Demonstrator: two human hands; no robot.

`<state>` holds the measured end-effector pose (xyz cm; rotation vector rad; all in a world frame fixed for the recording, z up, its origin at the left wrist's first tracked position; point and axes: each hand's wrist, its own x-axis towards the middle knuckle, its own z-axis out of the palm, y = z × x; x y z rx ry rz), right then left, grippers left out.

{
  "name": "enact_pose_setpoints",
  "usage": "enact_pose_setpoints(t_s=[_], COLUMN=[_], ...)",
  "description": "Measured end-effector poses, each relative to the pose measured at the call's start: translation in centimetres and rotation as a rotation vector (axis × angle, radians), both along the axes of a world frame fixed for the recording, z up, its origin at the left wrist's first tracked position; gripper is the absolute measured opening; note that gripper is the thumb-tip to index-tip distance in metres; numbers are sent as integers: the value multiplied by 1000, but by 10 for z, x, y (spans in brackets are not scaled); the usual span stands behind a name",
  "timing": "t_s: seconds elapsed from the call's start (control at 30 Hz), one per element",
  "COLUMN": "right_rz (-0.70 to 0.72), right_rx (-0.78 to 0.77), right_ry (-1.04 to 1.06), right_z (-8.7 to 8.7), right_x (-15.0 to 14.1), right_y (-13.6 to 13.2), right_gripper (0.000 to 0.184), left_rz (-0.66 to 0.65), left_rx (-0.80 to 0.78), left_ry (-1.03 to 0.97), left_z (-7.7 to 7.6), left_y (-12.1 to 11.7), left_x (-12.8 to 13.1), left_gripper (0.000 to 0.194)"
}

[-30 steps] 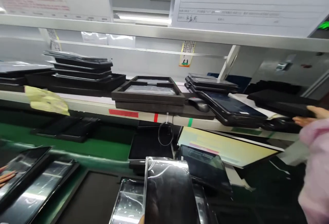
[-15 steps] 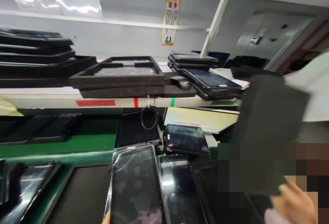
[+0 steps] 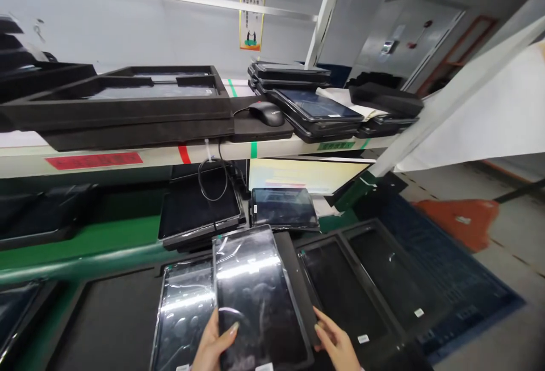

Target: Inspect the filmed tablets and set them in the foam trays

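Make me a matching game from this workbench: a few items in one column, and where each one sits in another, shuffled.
Items:
1. wrapped tablet
2. computer mouse
3. yellow sign
4. orange patch

Places:
A. on the floor at the right
B. hanging on the back wall
C. on the upper shelf
D. between the left hand and right hand

Pairs: 1-D, 2-C, 3-B, 4-A

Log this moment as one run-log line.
left hand: holds film-wrapped tablet | right hand: on tablet's right edge, over black tray | second wrapped tablet: alongside, left
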<state>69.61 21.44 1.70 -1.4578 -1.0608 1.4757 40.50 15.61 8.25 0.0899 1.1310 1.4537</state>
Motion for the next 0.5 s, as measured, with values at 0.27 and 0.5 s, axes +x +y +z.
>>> enact_pose_setpoints(t_s=[0.27, 0.5], right_rz=[39, 83], right_rx=[246, 255], right_ry=[-278, -320], right_z=[-12, -16], right_x=[0, -7], right_y=[-1, 4], right_gripper=[50, 49], left_rz=[-198, -329], left_rx=[200, 327], left_ry=[-50, 252], left_z=[-9, -24], left_y=[37, 36], left_x=[37, 33], left_gripper=[65, 70])
